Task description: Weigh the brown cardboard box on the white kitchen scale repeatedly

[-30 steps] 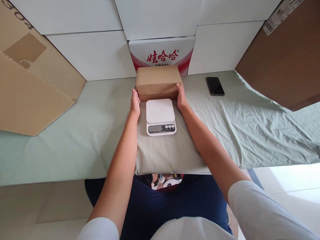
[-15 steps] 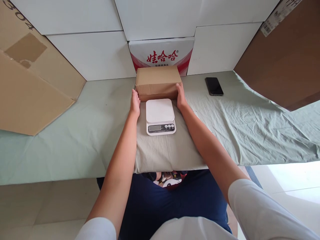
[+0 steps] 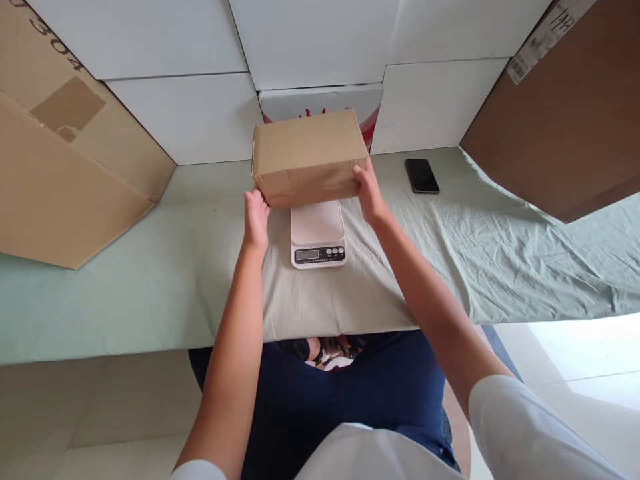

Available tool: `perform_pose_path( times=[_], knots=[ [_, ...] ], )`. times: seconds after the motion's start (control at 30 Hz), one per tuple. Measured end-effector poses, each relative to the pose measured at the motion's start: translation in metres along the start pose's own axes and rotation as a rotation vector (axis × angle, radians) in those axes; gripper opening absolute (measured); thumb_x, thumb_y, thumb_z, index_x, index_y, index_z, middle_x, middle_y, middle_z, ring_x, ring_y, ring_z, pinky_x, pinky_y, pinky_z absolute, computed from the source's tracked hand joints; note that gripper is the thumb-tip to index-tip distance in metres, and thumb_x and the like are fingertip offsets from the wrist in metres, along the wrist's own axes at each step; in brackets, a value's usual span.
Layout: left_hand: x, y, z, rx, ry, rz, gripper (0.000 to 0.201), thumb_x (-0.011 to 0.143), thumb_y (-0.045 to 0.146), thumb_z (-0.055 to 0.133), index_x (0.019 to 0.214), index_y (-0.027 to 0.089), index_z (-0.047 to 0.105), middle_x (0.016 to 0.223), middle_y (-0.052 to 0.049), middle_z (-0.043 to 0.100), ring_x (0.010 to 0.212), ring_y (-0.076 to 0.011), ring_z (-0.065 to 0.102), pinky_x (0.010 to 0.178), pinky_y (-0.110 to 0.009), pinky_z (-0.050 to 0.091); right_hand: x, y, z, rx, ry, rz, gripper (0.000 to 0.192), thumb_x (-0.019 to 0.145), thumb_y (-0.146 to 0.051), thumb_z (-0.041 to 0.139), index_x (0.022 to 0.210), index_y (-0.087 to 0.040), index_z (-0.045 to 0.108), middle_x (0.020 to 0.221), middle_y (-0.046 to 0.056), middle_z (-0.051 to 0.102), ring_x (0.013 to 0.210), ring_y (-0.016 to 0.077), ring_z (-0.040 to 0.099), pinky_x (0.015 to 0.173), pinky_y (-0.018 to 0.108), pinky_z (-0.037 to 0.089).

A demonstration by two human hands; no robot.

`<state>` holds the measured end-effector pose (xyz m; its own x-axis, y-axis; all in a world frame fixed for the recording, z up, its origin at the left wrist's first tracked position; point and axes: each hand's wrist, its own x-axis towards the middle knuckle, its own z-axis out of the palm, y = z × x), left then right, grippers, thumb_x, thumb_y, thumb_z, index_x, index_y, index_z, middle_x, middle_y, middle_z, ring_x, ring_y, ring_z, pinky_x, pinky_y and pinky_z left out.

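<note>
Two bare hands clamp a closed brown cardboard box by its ends: the left hand grips the lower left corner, the right hand presses on the right end. The hands are apart, with the box between them. It is held clear of the cloth, above and slightly behind a white kitchen scale; its front edge hides the rear of the scale's platform. The scale's display is too small to read.

Behind the box, a white carton with red print is mostly covered, so its lettering cannot be made out. A label on the large brown carton at right is cut off by the frame edge and illegible. Part of a number shows on the big tan carton at left, also cropped.

The work surface is a table under a pale green cloth, wrinkled on the right and folded double under the scale. A dark phone lies face up near the back, well apart from the box. White boxes stacked behind form the back wall. The person appears to be seated, dark blue trousers showing below the table edge.
</note>
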<state>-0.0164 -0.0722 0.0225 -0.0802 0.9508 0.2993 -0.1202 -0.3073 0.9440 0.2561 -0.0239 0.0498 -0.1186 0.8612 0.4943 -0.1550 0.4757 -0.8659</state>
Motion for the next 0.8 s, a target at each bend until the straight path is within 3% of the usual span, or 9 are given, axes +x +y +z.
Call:
perform_pose_path(
  times=[0.13,0.3,0.47,0.8],
  knots=[
    [-0.051,0.014,-0.002,0.011,-0.029,0.014,0.098,0.08,0.098,0.036,0.146,0.031,0.062,0.167,-0.011,0.051,0.163,-0.0345,0.035,0.135,-0.052,0.025,-0.053,-0.007,0.001,-0.044,-0.022,0.048,0.083,0.086,-0.071,0.057,0.16,-0.042,0.034,0.17,-0.008,0.045,0.17,0.0259,0.022,0.143,0.051,0.015],
    [-0.087,0.011,0.008,0.011,0.017,0.032,0.09,0.084,0.093,0.037,0.147,0.033,0.062,0.166,-0.009,0.052,0.161,-0.0337,0.038,0.132,-0.05,0.031,-0.089,-0.005,0.002,-0.012,0.032,0.122,0.076,0.087,-0.067,0.055,0.156,-0.04,0.042,0.164,-0.004,0.054,0.167,0.0264,0.03,0.142,0.05,0.02],
    [-0.092,0.008,0.012,0.004,0.003,0.032,0.09,0.082,0.094,0.039,0.146,0.034,0.063,0.165,-0.01,0.053,0.16,-0.0342,0.04,0.13,-0.05,0.034,-0.091,-0.006,0.005,0.015,0.077,0.186,0.071,0.085,-0.064,0.056,0.15,-0.037,0.05,0.16,-0.003,0.059,0.163,0.0274,0.038,0.14,0.047,0.027],
    [-0.09,0.011,0.012,0.003,-0.004,0.033,0.089,0.083,0.093,0.04,0.147,0.035,0.062,0.166,-0.007,0.052,0.161,-0.0326,0.04,0.131,-0.047,0.034,-0.097,-0.009,0.008,0.016,0.094,0.177,0.072,0.085,-0.064,0.057,0.151,-0.037,0.048,0.158,-0.002,0.06,0.159,0.0282,0.042,0.14,0.05,0.027]
  ],
)
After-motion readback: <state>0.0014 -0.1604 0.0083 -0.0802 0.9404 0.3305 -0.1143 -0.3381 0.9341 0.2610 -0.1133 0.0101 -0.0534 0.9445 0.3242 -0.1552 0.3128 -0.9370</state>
